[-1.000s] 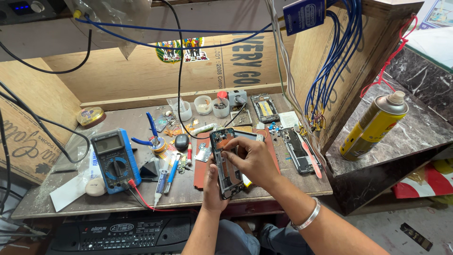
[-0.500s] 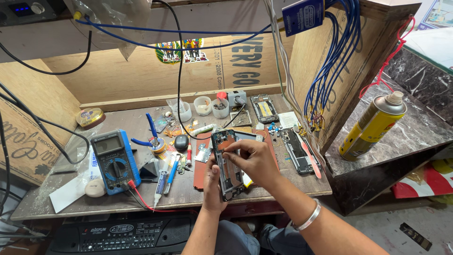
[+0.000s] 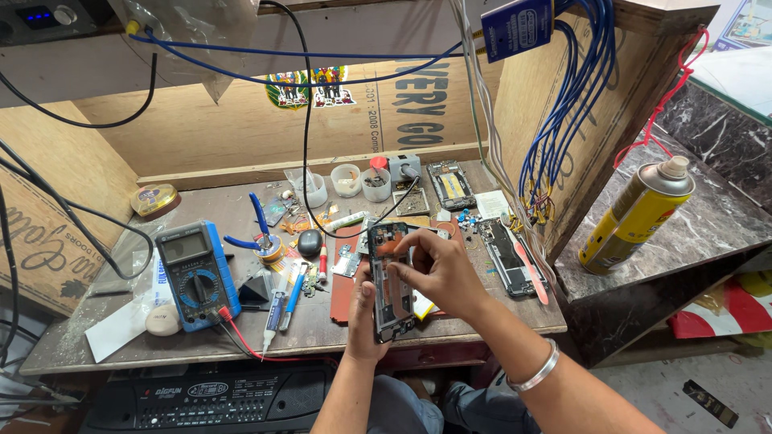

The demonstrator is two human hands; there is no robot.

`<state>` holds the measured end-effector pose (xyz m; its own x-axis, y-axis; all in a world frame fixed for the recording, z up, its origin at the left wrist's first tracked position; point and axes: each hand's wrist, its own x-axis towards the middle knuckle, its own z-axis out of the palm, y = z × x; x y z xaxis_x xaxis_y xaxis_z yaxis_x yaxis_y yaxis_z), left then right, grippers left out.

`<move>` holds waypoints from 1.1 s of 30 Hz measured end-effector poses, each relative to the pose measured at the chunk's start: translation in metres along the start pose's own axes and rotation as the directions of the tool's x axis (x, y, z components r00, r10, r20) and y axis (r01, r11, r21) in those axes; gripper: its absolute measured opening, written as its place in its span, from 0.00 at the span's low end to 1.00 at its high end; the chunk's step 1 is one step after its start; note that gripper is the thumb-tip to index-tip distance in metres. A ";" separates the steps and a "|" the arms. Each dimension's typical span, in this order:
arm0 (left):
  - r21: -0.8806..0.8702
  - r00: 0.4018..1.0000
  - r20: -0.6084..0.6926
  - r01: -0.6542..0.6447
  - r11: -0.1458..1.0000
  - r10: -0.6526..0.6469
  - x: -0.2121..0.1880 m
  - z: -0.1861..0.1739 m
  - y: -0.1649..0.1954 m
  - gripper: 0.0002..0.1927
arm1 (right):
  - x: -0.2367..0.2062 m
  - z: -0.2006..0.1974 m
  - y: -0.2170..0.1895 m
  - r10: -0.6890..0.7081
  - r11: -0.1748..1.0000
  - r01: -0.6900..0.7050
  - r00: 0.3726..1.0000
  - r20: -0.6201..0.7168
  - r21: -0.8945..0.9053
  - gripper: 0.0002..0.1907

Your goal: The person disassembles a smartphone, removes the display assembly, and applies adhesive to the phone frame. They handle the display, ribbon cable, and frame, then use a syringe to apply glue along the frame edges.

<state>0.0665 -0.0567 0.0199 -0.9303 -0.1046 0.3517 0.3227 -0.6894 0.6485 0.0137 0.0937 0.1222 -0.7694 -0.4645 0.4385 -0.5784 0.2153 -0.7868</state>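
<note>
An opened phone (image 3: 392, 281), its back removed and internal parts exposed, is held upright-lengthwise above the front edge of the tabletop (image 3: 241, 337), over a red-brown mat (image 3: 342, 293). The left hand (image 3: 363, 309) is placed beneath the phone, its fingers curled around the lower left edge. The right hand (image 3: 438, 269) is brought over the upper half of the phone, with the fingertips (image 3: 400, 259) bent down and pressed onto the exposed inside; whether a small part is pinched there cannot be told. A metal bangle (image 3: 537, 368) is worn on the right wrist.

To the left, a blue multimeter (image 3: 195, 273) is laid flat, with a red lead (image 3: 249, 344) run along the front edge. Blue-handled pliers (image 3: 256, 233) are set just behind it. 2 further opened phones are noted: 1 (image 3: 511, 259) just right of the hands and 1 (image 3: 447, 183) at the rear. 3 small white cups (image 3: 347, 180) are lined up at the back. A yellow spray can (image 3: 635, 215) is stood, tilted, on the dark stone ledge (image 3: 708, 217) at the right. Blue cables (image 3: 563, 112) are hung down the wooden side panel. A black keyboard (image 3: 209, 398) is seen below the tabletop.
</note>
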 end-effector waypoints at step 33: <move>-0.012 0.994 -0.073 -0.088 0.996 0.087 0.003 0.011 0.006 0.35 | -0.064 0.001 0.011 -0.066 0.998 0.069 0.981 -0.181 0.007 0.07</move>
<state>0.0677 -0.0536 0.0320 -0.9089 -0.2162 0.3566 0.4013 -0.6862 0.6068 0.0571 0.1252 0.0849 -0.7659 -0.3142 0.5610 -0.6278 0.1766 -0.7581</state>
